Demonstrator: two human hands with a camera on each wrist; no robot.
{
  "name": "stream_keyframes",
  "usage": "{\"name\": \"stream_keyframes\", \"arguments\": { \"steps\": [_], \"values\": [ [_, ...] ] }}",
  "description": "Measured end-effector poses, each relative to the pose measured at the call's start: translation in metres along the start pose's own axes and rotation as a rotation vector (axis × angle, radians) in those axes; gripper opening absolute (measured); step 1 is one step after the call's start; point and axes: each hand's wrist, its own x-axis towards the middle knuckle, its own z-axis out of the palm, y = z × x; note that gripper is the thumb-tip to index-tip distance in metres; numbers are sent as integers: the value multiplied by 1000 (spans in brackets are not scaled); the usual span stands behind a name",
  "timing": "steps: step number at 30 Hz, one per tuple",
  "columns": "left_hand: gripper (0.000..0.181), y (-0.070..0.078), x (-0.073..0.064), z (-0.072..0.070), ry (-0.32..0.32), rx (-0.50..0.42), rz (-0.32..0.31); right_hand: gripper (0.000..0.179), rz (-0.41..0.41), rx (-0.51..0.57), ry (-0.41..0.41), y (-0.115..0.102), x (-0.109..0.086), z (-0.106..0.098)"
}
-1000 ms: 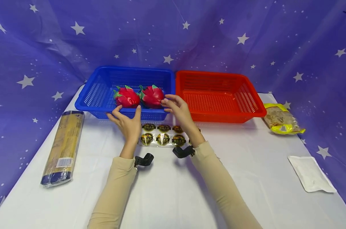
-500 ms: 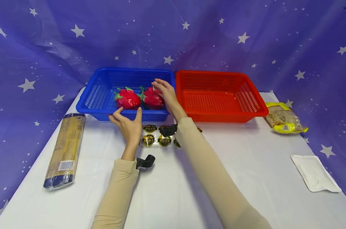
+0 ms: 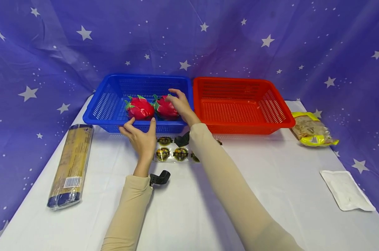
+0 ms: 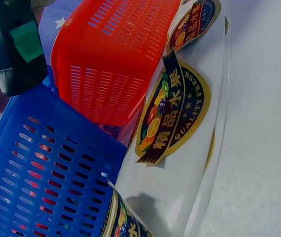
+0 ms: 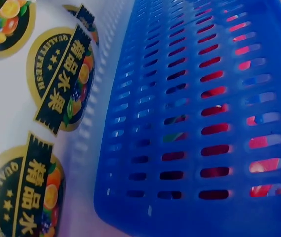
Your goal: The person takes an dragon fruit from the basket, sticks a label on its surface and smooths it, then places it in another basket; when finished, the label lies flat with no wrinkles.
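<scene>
In the head view, two red dragon fruits with green-tipped scales lie side by side in the blue basket: a left dragon fruit (image 3: pixel 140 108) and a right dragon fruit (image 3: pixel 164 107). My right hand (image 3: pixel 182 105) reaches over the basket's right front corner, its fingers spread over the right fruit's upper right side; whether they touch it is unclear. At the front rim of the blue basket (image 3: pixel 114 122) is my left hand (image 3: pixel 142 140), thumb and fingers apart, holding nothing visible. Through the basket slots in the right wrist view, red fruit (image 5: pixel 214 129) shows.
A red basket (image 3: pixel 242 128) stands against the blue one. A sheet of round fruit stickers (image 3: pixel 180 154) lies in front, partly under my right arm. A long wrapped pack (image 3: pixel 71 164) lies left; a yellow bag (image 3: pixel 313 129) and white packet (image 3: pixel 347 191) lie right.
My right hand has moved left and farther over the blue basket, from the right fruit's side to above it, its fingers shifting slightly in the last half second. The left hand stays at the rim.
</scene>
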Motion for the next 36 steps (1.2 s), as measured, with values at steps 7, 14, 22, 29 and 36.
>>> {"name": "stream_keyframes", "arguments": {
  "steps": [7, 14, 22, 29, 36],
  "values": [
    [70, 0, 0, -1, 4, 15, 10, 87, 129, -286, -59, 2, 3, 6],
    [70, 1, -2, -2, 11, 25, 13, 101, 168, -271, -68, 4, 6, 8],
    [71, 1, -1, -2, 8, 36, 15, 93, 171, -318, -66, 7, 7, 8],
    [73, 0, 0, -2, 6, 51, 13, 82, 176, -359, -56, 7, 7, 10],
    [72, -2, 0, -2, 10, 51, 16, 80, 219, -330, -57, 6, 6, 9]
  ]
}}
